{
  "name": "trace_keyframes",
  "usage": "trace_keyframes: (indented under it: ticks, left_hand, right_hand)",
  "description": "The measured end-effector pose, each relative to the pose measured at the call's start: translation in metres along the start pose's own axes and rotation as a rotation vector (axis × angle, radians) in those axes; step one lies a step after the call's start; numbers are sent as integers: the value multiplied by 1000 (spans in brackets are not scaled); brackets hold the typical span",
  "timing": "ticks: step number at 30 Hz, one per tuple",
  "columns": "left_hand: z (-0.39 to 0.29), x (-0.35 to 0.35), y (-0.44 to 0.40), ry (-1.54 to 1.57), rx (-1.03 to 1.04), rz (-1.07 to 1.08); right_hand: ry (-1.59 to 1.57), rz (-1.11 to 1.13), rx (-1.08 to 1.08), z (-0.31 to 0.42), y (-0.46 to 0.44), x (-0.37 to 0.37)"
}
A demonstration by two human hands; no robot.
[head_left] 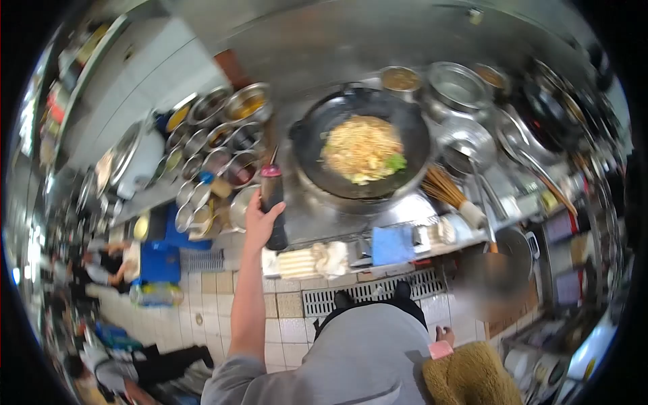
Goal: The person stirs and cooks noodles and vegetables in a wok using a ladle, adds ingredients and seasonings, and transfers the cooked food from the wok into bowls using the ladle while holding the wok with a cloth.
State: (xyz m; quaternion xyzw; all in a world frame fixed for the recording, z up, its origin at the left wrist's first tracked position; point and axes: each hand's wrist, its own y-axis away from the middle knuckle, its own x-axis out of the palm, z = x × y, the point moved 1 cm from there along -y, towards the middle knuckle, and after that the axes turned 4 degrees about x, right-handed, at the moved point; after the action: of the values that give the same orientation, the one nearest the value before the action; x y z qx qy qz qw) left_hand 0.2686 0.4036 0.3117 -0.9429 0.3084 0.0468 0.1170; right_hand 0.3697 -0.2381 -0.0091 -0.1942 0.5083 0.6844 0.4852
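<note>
My left hand (256,219) is closed around a dark squeeze bottle (273,202) with a pink cap and thin nozzle. The bottle is upright, left of a black wok (310,162). In the wok lie pale noodles (361,145) with bits of egg and a green leaf clump (395,163) at the right. Low beside my body, only the fingers of my right hand (444,334) show; they look loosely apart, holding nothing visible. Its palm and arm are hidden behind a brown fuzzy cloth (472,378).
Metal seasoning containers (244,137) crowd the left counter. Right of the wok are a strainer (466,145), a bamboo brush (449,189) and a ladle (482,192). Folded cloths (297,263) and a blue cloth (393,246) line the front edge. Another person (148,368) stands at lower left.
</note>
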Motion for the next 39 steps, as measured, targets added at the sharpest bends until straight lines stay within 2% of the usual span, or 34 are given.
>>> trace_keyframes:
  ticks: [1,4,7,8,10,12,15,19,20,23,28,31,32,33,34,36,39]
  left_hand:
    - [4,-13,4,56,-8,-54]
    - [13,-56,6,-7,157,-266]
    - [51,-124,-5,-242,212,-530]
    - [33,-130,-4,-256,210,-600]
    - [51,-163,-13,-373,199,-717]
    - [68,-187,-26,-450,216,-798]
    - [93,-211,-44,-470,69,-794]
    - [128,-217,-66,-487,59,-794]
    - [127,-210,-68,-514,122,-838]
    - [154,-207,-69,-555,77,-831]
    - [187,-216,-59,-505,156,-730]
    - [198,-222,-49,-575,172,-646]
    - [185,-216,-38,-430,104,-574]
    - [212,-218,-30,-460,109,-699]
    - [177,-196,-12,-300,112,-738]
    - [140,-164,31,-289,123,-630]
    - [116,-102,112,-208,-151,-242]
  right_hand:
    - [8,12,11,-1,1,1]
    - [38,30,-70,-15,-18,11]
    - [-129,64,-3,-22,-26,23]
    - [-190,71,31,-19,-25,26]
    - [-251,106,94,-12,-24,32]
    - [-249,163,152,28,4,14]
    - [-292,163,149,37,18,25]
    - [-291,126,112,42,40,38]
    - [-270,130,108,49,47,39]
    - [-210,120,102,53,73,36]
    - [-154,98,127,53,107,25]
    - [-107,77,167,55,113,23]
    - [-115,83,184,54,112,22]
    - [-124,90,198,55,110,21]
    - [-93,59,201,68,114,15]
    - [-52,13,130,62,106,16]
    - [-4,-15,18,48,79,25]
